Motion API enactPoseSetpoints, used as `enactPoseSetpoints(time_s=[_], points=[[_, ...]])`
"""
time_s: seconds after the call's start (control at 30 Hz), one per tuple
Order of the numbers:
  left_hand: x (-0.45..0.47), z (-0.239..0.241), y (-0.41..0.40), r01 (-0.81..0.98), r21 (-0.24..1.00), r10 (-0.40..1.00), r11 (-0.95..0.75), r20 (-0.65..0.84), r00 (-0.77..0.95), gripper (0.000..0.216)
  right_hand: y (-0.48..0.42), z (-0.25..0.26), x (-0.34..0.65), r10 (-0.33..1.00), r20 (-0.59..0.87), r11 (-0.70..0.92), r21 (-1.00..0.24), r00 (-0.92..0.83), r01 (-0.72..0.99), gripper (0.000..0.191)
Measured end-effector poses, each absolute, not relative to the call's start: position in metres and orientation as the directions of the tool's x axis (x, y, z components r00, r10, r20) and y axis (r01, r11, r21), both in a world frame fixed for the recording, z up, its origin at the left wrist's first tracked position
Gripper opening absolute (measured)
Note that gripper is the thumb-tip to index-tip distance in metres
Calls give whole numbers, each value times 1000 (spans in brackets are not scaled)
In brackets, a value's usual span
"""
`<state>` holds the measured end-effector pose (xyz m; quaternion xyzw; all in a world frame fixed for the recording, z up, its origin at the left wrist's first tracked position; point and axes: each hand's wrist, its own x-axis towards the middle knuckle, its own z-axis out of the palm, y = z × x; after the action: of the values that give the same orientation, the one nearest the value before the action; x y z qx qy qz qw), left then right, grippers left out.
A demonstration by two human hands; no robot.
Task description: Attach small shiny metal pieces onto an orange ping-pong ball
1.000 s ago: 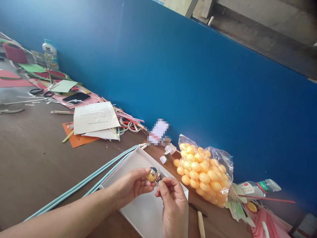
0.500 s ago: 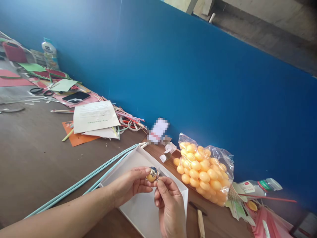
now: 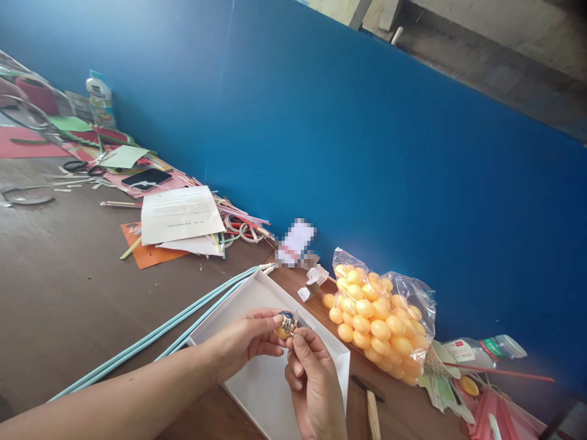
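My left hand (image 3: 243,343) pinches a small orange ball (image 3: 284,327) with a shiny silver cap, above a shallow white box (image 3: 270,385). My right hand (image 3: 316,385) is closed beside it, thumb and forefinger pressed against the ball's right side on something too small to make out. A clear bag of several orange balls (image 3: 380,321) lies just right of the box, against the blue wall.
Long pale blue strips (image 3: 151,339) run left from the box over the brown table. Papers (image 3: 178,214), a black phone (image 3: 147,178), scissors (image 3: 80,167), paper scraps and a bottle (image 3: 101,101) lie far left. A wooden-handled tool (image 3: 372,412) and a lying bottle (image 3: 481,349) are right.
My right hand has drawn in closer to the ball and dropped a little. The view has shifted slightly; the left hand keeps the ball in the same place.
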<state>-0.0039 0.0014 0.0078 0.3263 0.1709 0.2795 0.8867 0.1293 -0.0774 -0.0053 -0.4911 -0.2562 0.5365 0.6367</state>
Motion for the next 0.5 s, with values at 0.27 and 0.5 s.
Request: enactPoseSetpoints(time_s=[0.27, 0.5], points=[[-3, 6, 1, -417, 674, 616, 609, -71, 784, 28, -74, -4, 128, 940, -188, -42, -893, 286, -448, 8], [-2, 5, 1, -426, 667, 619, 611, -67, 783, 27, -77, -4, 127, 939, -175, -25, -894, 298, -447, 8]])
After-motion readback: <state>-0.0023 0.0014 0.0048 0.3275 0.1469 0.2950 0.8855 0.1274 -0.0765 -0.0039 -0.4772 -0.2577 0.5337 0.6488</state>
